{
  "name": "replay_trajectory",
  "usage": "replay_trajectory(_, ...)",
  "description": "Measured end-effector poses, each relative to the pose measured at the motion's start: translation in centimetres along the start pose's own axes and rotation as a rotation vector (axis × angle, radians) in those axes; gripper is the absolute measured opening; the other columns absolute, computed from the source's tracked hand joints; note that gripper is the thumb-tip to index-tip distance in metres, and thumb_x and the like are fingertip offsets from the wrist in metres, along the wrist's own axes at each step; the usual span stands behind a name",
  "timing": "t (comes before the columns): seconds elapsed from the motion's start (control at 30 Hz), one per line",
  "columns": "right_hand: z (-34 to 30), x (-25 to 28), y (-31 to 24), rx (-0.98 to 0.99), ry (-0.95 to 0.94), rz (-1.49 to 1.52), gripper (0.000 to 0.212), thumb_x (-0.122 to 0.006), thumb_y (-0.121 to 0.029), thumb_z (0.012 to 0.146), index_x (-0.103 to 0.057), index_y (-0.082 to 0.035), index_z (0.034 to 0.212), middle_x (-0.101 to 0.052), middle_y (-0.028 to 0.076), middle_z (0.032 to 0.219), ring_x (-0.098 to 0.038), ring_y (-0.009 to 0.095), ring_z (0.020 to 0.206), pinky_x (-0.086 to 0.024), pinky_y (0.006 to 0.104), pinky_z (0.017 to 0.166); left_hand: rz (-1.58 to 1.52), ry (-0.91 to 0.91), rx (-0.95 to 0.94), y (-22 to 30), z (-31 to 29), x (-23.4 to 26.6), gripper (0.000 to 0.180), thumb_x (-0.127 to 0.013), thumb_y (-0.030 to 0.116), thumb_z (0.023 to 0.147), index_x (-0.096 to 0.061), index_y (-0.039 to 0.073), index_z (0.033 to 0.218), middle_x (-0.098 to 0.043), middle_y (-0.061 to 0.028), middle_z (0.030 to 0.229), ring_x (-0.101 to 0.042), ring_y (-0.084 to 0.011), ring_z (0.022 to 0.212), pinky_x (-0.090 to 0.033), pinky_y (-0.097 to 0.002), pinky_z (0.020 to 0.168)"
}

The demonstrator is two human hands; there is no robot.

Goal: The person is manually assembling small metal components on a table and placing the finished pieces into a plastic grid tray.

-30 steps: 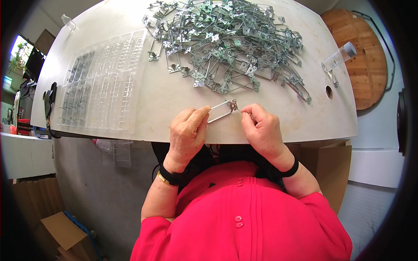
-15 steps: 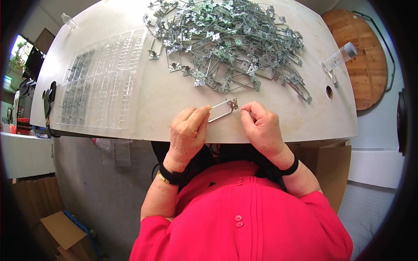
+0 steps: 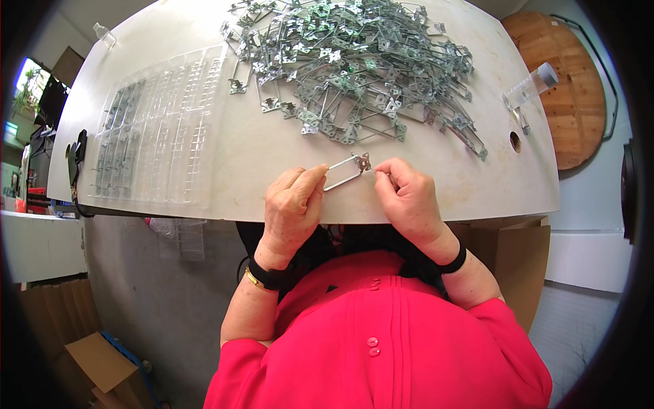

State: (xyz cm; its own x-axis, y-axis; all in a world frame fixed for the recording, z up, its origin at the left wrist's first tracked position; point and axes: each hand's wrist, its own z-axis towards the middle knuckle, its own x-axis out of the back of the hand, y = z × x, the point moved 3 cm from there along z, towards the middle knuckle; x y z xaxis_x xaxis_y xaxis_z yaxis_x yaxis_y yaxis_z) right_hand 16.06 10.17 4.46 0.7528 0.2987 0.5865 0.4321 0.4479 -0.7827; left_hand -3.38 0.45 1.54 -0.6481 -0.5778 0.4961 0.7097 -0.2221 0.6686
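Observation:
Between the thumb and fingers of my left hand (image 3: 294, 204) is one end of a metal wire bracket (image 3: 364, 162): two thin parallel rods with a small holed plate across the far end. That plate points right, toward my right hand (image 3: 411, 201). The right thumb and forefinger are pinched together just beside the plate; whatever they hold, if anything, is too small to make out. Beyond both hands lies a large tangled pile of similar silvery metal brackets (image 3: 354, 75) on the white table (image 3: 238, 157).
Left on the table is a clear plastic tray (image 3: 174, 129) with rows of slots, its left columns filled with metal parts. A clear bottle (image 3: 531, 87) lies at the right near a table hole (image 3: 516, 141). Dark-handled tool (image 3: 80, 153) at the left edge; cardboard box (image 3: 521, 266) below right.
Hardly anything differs. The view has shifted very slightly, and both hands stay in the same pose around the bracket.

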Motion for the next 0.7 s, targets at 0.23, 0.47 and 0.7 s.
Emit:
replay_trajectory(0.23, -0.06, -0.18, 0.19, -0.033, -0.019, 0.045, 0.007, -0.067, -0.004, 0.101, -0.072, 0.001, 0.101, -0.055, -0.002, 0.063, -0.048, 0.002, 0.059, -0.038, 0.0269, 0.053, -0.006, 0.008, -0.002, 0.12, 0.09, -0.04, 0.021, -0.076, -0.005, 0.090, -0.075, 0.002, 0.111, -0.066, -0.0125, 0.080, -0.064, -0.0320, 0.072, -0.052, -0.0418, 0.066)
replay_trajectory(0.47, -0.12, -0.12, 0.16, -0.023, -0.007, 0.025, 0.006, -0.067, -0.003, 0.101, -0.072, 0.001, 0.100, -0.054, -0.004, 0.062, -0.046, 0.002, 0.058, -0.036, 0.0266, 0.052, 0.001, 0.003, 0.001, 0.08, 0.02, 0.01, 0.022, -0.076, -0.004, 0.090, -0.075, 0.002, 0.111, -0.065, -0.0126, 0.079, -0.064, -0.0322, 0.071, -0.052, -0.0418, 0.066)
replay_trajectory(0.7, -0.15, -0.11, 0.16, 0.008, 0.007, 0.022, 0.006, -0.067, -0.003, 0.101, -0.071, 0.001, 0.100, -0.053, -0.004, 0.062, -0.045, 0.002, 0.058, -0.036, 0.0267, 0.051, 0.003, 0.000, 0.003, -0.02, -0.01, -0.03, 0.022, -0.076, -0.004, 0.091, -0.075, 0.002, 0.112, -0.065, -0.0125, 0.079, -0.064, -0.0320, 0.071, -0.051, -0.0419, 0.066)
